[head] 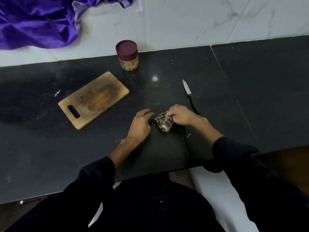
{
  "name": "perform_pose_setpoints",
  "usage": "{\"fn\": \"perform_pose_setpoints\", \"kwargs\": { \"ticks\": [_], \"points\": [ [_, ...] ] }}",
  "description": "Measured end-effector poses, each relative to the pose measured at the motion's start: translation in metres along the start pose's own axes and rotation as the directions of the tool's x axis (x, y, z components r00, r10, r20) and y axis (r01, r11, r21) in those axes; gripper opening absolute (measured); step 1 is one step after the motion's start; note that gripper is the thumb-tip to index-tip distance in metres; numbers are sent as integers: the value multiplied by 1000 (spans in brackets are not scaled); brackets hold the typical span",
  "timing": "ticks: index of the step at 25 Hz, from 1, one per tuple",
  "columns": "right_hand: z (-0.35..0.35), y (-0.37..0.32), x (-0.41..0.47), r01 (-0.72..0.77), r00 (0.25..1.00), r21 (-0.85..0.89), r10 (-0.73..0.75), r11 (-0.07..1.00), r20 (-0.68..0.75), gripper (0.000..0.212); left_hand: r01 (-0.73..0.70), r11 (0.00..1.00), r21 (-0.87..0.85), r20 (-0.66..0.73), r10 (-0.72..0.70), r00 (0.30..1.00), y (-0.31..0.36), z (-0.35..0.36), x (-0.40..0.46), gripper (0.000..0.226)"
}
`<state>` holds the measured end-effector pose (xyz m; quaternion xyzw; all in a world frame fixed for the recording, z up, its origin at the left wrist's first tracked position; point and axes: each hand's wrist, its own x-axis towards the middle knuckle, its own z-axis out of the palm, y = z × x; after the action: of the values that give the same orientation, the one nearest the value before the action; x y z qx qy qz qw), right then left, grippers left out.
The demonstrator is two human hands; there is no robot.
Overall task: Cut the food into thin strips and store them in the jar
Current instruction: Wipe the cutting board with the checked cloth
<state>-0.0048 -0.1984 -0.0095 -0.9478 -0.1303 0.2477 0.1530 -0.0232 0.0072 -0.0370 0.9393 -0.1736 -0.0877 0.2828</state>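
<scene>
head view: a dark stone counter (50,148) runs under a pale marbled wall. the right hand (181,115) grips a bunched checked cloth (163,122) pressed to the counter, fingers curled over its top. the left hand (141,124) rests just beside the cloth, palm down, fingers relaxed and grasping nothing; whether its fingertips touch the cloth i cannot tell. the jar (127,55), its maroon lid on and pale strips showing inside, stands upright near the wall, well apart from both hands. a stained wooden cutting board (93,99) lies to the left of the hands. a knife (189,96) lies flat beyond the right hand, its tip pointing toward the wall. purple satin fabric (36,22) is heaped at top left.
</scene>
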Motion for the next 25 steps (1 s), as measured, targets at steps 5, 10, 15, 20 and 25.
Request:
{"fn": "perform_pose_setpoints", "kwargs": {
  "ticks": [5, 10, 15, 20, 25],
  "points": [
    [27, 51, -72, -8, 998, -68, 12, 998, 64, 45, -143, 989, 18, 85, 141, 986, 30, 24, -3, 47],
    [42, 102, -157, -223, 973, -71, 227, 972, 41, 31, -271, 963, 8, 160, 266, 951, 66, 44, 6, 44],
    [48, 114, -211, -408, 905, -80, 414, 909, 92, 29, -390, 921, -6, 251, 379, 891, 93, 68, 6, 44],
    [30, 116, -228, -505, 860, 120, 510, 855, -21, 29, -454, 891, -9, 306, 435, 847, 111, 81, 7, 44],
    [8, 99, -201, -420, 880, 221, 455, 880, -137, 33, -419, 908, -17, 266, 408, 873, 111, 74, 12, 44]
  ]
}}
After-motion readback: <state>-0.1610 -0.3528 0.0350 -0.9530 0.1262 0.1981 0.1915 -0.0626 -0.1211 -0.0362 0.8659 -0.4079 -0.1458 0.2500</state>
